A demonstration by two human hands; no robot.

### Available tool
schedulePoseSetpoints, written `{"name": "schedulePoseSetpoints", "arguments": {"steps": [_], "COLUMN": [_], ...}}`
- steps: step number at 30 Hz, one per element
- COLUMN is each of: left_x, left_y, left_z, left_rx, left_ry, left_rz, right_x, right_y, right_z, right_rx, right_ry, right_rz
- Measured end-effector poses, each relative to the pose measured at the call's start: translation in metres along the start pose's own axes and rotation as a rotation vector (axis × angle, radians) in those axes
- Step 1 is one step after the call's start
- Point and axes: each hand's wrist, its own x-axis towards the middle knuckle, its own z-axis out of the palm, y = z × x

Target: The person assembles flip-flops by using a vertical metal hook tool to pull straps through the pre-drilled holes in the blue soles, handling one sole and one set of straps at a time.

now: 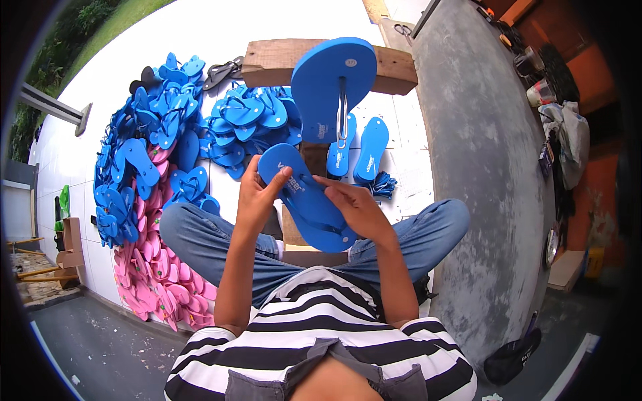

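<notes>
A blue flip-flop [311,204] is held in front of my lap, its printed heel end up and to the left and its toe end toward me. My left hand [256,194] grips the heel end, thumb on top and fingers around the outer edge. On the other side, my right hand [358,206] holds the flip-flop's edge, its fingertips at the blue strap. Just beyond stands a wooden post with a crossbeam [267,59]. A blue sole [328,70] without a visible strap rests against it, with a long metal prong [342,120] over its lower half.
Blue flip-flops [140,160] are heaped on the left, with pink flip-flops [164,277] nearer me. Right of the post lie a blue sole [372,148] and a bundle of blue straps [383,184]. Scissors [403,30] lie at the far right on the grey ledge [481,167].
</notes>
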Motion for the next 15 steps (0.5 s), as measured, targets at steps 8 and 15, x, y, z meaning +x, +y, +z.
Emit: {"name": "schedulePoseSetpoints", "arguments": {"steps": [8, 15], "left_x": [0.022, 0.009], "left_y": [-0.048, -0.102], "left_z": [-0.001, 0.007], "left_rx": [-0.399, -0.296], "left_ry": [0.104, 0.065], "left_rz": [-0.088, -0.248], "right_x": [-0.004, -0.032], "right_y": [0.071, 0.106], "right_z": [-0.03, -0.063], "right_rx": [-0.016, 0.151], "right_ry": [-0.005, 0.297], "right_rz": [0.133, 0.186]}}
